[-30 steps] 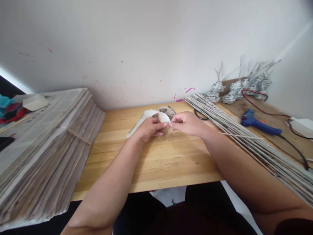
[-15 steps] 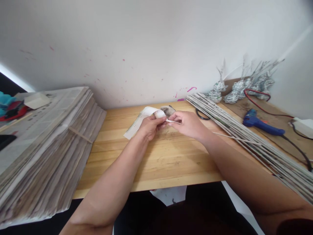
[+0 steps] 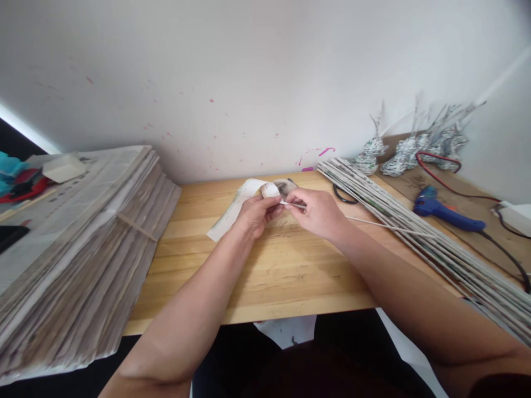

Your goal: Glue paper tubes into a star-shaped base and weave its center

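Between my hands, a strip of printed paper (image 3: 237,205) curls up from the table and narrows into a thin rolled paper stick (image 3: 375,224). My left hand (image 3: 258,214) pinches the paper close to where it curls. With closed fingertips my right hand (image 3: 313,208) grips the rolled part, and the stick passes under my right wrist and comes out to the right, over the bundle of paper sticks. Behind my fingers lies a greyish crumpled cloth-like piece (image 3: 285,187), partly hidden.
A tall stack of newspapers (image 3: 136,221) fills the left. To the right lie a bundle of paper sticks (image 3: 398,235), a black loop handle (image 3: 344,194) and a blue glue gun (image 3: 448,213) on cardboard. Several woven paper figures (image 3: 367,156) stand at the back right, by the wall.
The rolled stick has turned slightly and its visible end has shifted left. The paper's loose end has slid a little left and nearer to me. Both hands keep their pinch.
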{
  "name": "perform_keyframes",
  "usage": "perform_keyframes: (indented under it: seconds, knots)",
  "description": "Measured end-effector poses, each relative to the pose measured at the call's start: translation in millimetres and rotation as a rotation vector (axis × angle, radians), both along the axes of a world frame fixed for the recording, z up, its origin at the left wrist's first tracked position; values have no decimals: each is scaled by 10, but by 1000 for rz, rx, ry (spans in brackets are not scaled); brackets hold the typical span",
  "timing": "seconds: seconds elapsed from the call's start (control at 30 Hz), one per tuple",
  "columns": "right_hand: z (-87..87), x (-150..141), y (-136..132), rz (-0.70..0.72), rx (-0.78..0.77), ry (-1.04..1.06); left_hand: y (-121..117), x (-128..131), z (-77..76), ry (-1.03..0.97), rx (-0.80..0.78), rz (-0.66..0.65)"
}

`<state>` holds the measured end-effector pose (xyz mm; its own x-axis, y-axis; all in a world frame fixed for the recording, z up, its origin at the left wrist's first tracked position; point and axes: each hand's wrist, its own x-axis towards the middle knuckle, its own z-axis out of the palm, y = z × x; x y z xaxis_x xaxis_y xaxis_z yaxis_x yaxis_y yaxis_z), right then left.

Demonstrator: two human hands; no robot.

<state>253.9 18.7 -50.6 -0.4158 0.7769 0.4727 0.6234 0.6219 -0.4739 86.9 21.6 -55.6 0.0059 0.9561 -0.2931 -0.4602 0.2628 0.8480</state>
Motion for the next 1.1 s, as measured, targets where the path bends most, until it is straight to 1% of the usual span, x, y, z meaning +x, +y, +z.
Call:
perform_keyframes:
  seconds: [0.2,0.33,0.47,0.6,0.7,0.87,1.1]
  knots:
    - [-57,-22,28,5,15,81,1,10,-7,-6,-13,9]
    - [-37,-20,17,4,14,51,-1,20,-7,-28,-22,0]
    - [-13,-23,9,-6,-20,28,0,29,-11,-51,-20,5]
    - [-16,-36,17,-6,-48,36,0,33,-19,-78,-11,43]
    - [-28,-46,22,-11,-36,44,0,35,-19,-83,-26,67]
    - [-23,-53,4,-19,-28,-3,4,35,-18,-73,-12,62]
    - [23,-58,-30,-19,-40,-63,19,3,-64,-75,16,45]
